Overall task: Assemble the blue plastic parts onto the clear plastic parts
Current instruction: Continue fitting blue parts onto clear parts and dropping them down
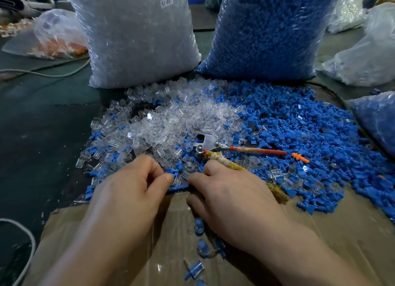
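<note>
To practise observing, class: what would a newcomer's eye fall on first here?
Two big bags stand at the back: the bag of clear parts on the left, the bag of blue parts on the right. In front lie a clear heap and a blue heap, and the left hand and right hand meet at their near edge, over the cardboard.

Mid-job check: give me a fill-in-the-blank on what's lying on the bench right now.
The bag of clear parts stands to the ___ of the bag of blue parts.
The handle of the tool lying on the loose parts is ___.
The lone odd part beside that handle's tip is ___.
The finished pieces nearest the camera lie on ___.
Missing words: left; red; orange; cardboard.
</note>
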Available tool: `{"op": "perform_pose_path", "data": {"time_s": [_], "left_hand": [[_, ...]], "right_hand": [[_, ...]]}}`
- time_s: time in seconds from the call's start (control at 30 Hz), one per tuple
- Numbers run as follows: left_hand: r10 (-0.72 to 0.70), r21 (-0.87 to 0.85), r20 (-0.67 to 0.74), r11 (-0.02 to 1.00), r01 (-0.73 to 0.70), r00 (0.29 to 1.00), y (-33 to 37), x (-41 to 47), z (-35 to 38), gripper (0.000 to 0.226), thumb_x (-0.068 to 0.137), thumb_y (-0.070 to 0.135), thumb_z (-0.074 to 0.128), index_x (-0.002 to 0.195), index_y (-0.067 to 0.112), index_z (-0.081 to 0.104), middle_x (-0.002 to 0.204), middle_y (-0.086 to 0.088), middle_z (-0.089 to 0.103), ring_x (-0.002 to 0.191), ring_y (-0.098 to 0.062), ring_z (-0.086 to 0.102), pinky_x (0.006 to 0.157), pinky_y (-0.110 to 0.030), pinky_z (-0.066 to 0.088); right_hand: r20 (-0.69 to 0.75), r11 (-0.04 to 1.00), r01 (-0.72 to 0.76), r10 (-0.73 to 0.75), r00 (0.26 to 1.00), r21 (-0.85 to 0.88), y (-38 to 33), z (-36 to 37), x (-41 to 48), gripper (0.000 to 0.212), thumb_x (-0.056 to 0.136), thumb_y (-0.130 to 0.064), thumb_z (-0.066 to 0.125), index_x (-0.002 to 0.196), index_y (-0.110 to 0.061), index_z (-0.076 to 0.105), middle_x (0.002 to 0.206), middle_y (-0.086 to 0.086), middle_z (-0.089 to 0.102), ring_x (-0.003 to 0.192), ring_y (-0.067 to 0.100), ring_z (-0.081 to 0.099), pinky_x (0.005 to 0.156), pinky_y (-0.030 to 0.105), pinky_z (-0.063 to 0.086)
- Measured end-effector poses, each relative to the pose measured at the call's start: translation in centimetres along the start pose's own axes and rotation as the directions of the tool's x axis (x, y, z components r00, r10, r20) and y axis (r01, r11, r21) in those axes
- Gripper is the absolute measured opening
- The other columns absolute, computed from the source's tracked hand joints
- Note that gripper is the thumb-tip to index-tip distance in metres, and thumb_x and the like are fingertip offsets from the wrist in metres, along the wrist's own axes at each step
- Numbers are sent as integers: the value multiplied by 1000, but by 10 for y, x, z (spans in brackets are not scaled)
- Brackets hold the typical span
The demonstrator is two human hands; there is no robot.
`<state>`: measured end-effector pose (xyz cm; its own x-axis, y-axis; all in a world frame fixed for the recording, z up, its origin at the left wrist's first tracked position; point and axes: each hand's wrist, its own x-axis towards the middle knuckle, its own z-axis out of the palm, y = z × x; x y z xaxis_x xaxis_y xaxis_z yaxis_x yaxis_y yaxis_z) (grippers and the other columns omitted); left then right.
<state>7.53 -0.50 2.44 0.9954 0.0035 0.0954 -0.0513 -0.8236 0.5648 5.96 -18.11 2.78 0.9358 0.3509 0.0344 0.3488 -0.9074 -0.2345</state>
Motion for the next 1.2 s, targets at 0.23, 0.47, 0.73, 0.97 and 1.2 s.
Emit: {"op": "perform_pose_path", "data": {"time_s": [0.23,0.47,0.73,0.97,1.2], "left_hand": [[56,-163,72,986,-44,996,7,-3,5,14,82,57,57,86,44,58,77,23,68,73,3,61,53,-22,38],[-75,-444,128,887,125,989,6,2,7,10,91,35,66,84,42,66,79,16,75,63,1,65,54,-20,49],[-124,-625,143,758,187,982,7,3,15,21,73,49,74,82,31,72,71,1,73,60,-11,68,59,-32,54],[-93,-922,365,102,374,926,4,11,8,13,80,29,65,75,19,73,77,-5,68,62,-11,66,47,-21,52],[-106,-884,351,290,367,930,11,6,9,19,72,39,69,69,20,68,65,-6,60,51,-14,54,42,-25,45]], "right_hand": [[-43,998,-24,22,999,-52,4,7,9,17,95,-44,49,94,-27,53,80,-7,27,73,24,56,48,33,23],[-88,997,-51,47,995,-50,3,8,8,8,94,-29,57,92,-28,50,79,-9,31,62,18,41,45,31,19],[-207,847,-126,266,941,516,11,-5,-3,19,89,-51,49,85,-33,53,73,-13,60,70,5,56,59,24,45],[-3,390,-138,340,941,910,12,-8,-3,8,91,-27,68,86,-29,61,64,6,66,48,17,64,46,25,52],[-80,394,-31,263,961,919,11,-8,-5,6,89,-25,70,89,-29,67,64,-1,64,57,16,63,54,39,57]]}}
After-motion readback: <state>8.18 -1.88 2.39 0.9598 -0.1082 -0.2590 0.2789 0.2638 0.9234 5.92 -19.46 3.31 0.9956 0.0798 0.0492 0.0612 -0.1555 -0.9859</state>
